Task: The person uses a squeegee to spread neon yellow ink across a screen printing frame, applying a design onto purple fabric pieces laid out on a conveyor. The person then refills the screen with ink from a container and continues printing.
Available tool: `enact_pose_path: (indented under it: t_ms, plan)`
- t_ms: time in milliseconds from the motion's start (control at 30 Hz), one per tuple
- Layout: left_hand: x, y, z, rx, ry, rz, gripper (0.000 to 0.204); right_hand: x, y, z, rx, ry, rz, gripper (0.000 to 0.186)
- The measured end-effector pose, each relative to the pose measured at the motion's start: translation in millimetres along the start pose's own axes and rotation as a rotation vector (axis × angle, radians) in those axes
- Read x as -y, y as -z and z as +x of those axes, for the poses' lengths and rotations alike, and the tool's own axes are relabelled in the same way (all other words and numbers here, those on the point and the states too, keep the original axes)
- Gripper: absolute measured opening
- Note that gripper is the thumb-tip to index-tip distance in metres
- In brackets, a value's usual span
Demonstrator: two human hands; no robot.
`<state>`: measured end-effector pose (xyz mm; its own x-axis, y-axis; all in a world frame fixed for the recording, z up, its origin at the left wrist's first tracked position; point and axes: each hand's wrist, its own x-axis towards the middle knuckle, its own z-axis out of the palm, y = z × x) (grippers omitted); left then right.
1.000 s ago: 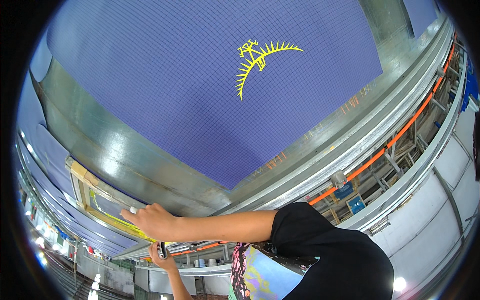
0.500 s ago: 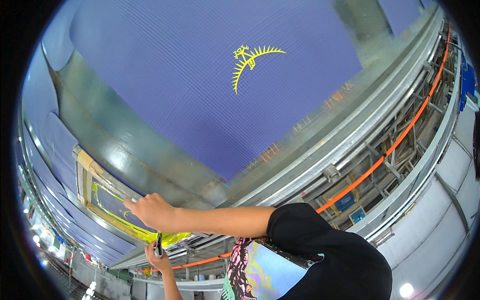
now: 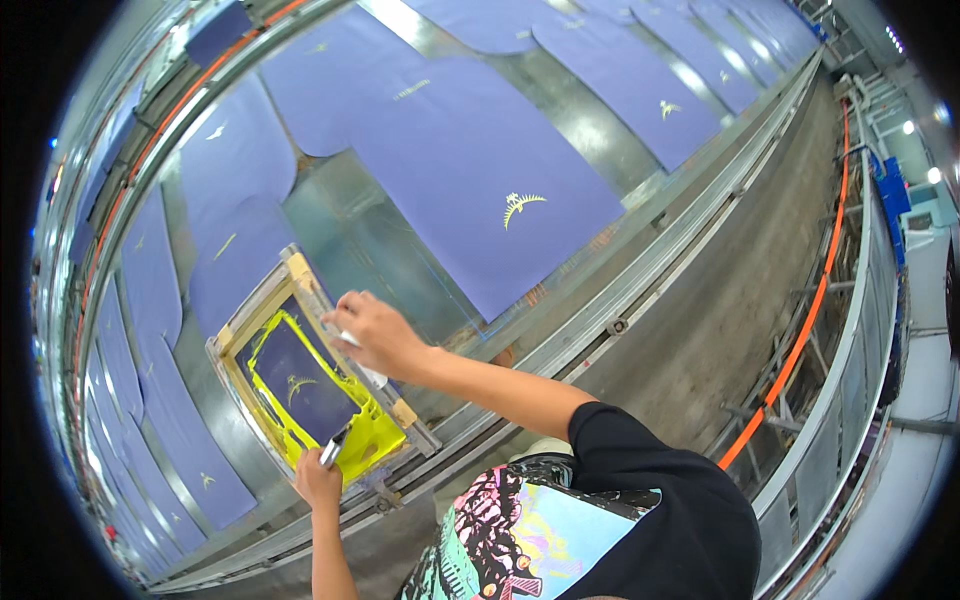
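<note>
Between the left hand (image 3: 317,482) and the right hand (image 3: 378,338): a taped frame (image 3: 303,278) reached forward and leftward; whether it sat flush on what was under it could not be told.
Left hand: closed around a silver tool (image 3: 332,452) at the frame's near end; whether the tool's edge was in the paint or just above it could not be seen.
Right hand: fingers bent at the frame's right rail; a white bit (image 3: 347,338) showed by them, and whether it was held or worn, or whether the hand gripped the rail, could not be told.
Paint (image 3: 372,445): bright yellow, thickest just right of the left hand, with thinner bands running forward along both long sides.
Mesh figure (image 3: 300,384): small, pale and spiny, left of the right hand, with paint around it on the dark mesh.
Done: the sheet (image 3: 470,135) ahead and right of the right hand bore a yellow print (image 3: 521,207); other sheets (image 3: 185,435) left of the hands bore small pale marks.
Unfinished: with so much paint in the frame, work seemed partway; any print underneath could not be confirmed.
Table (image 3: 365,255): bare metal ahead of the right hand.
Strip (image 3: 800,345): orange, well right of the right hand.
</note>
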<state>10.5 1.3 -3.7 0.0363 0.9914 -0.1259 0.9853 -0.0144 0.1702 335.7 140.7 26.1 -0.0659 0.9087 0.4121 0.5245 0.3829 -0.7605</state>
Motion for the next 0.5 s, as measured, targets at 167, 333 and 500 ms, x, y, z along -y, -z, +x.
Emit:
enact_pose_path:
  t_ms: [167, 333, 500]
  plan:
    - [8.2, -11.0, -1.8, -0.011, -0.033, -0.02, 0.021, 179.1, 141.2, 23.3, -0.286, 0.292, 0.257, 0.029]
    - [11.6, -9.8, -3.9, 0.037, 0.031, -0.003, 0.022, 327.4, 237.3, -17.8, -0.543, 0.801, 0.249, 0.028]
    - [11.8, -8.7, 2.9, 0.082, 0.004, -0.071, 0.022, 426.3, 276.9, -76.1, -0.77, 1.228, -0.091, 0.027]
